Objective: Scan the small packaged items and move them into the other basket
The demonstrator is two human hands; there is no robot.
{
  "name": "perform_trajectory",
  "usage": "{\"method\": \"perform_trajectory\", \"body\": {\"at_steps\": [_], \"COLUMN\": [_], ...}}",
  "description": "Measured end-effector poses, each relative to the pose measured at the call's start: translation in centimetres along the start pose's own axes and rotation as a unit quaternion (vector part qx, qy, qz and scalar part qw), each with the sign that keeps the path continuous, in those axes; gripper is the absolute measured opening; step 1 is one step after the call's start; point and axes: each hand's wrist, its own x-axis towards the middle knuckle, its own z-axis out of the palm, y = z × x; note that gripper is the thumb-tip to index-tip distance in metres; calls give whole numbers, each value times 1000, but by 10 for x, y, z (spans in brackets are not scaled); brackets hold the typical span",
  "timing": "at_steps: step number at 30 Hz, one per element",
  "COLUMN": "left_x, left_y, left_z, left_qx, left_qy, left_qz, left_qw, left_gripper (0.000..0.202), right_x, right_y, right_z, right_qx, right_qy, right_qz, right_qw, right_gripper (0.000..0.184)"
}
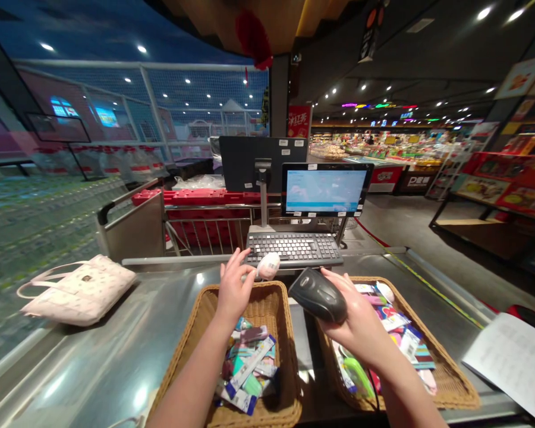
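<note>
In the head view, the person's left hand [235, 279] had its thumb and a fingertip pinched on one end of a small, pale, rounded packet [268, 266], the other fingers spread loosely toward the keyboard [294, 246]. The packet sat just past the far rim of the left basket [273, 306], to the right of the pinching fingertips, its longer axis seeming to slant up and rightward. The right hand [357, 312] was wrapped around a black scanner [318, 295], near the right basket [457, 383]. What mattered, I judged, was the gap between the two: from the scanner, the packet lay leftward and a little farther from the person, near but not touching. The scanner's own long axis slanted from the right palm up and leftward, roughly toward the packet; the left hand was plainly the nearer one
</note>
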Motion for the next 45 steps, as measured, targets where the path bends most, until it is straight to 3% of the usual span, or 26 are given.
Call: {"method": "perform_trajectory", "body": {"at_steps": [19,31,36,45], "left_x": [-12,-38,-46,-63], "left_y": [-20,-63,-70,-79], "left_z": [-6,11,14,28], "left_qx": [24,94,124,160], "left_qy": [-35,-106,-136,-239], "left_qz": [-29,-69,-74,-76], "left_qw": [999,988,980,955], "left_gripper": [24,26,24,27], "right_x": [13,14,15,20], "right_y": [12,12,14,9], "right_z": [15,21,25,38], "right_qx": [-5,-8,-13,-5], "right_qy": [37,26,21,2], "right_qz": [46,53,58,54], "right_qw": [998,998,998,999], "right_gripper": [48,49,47,45]}}
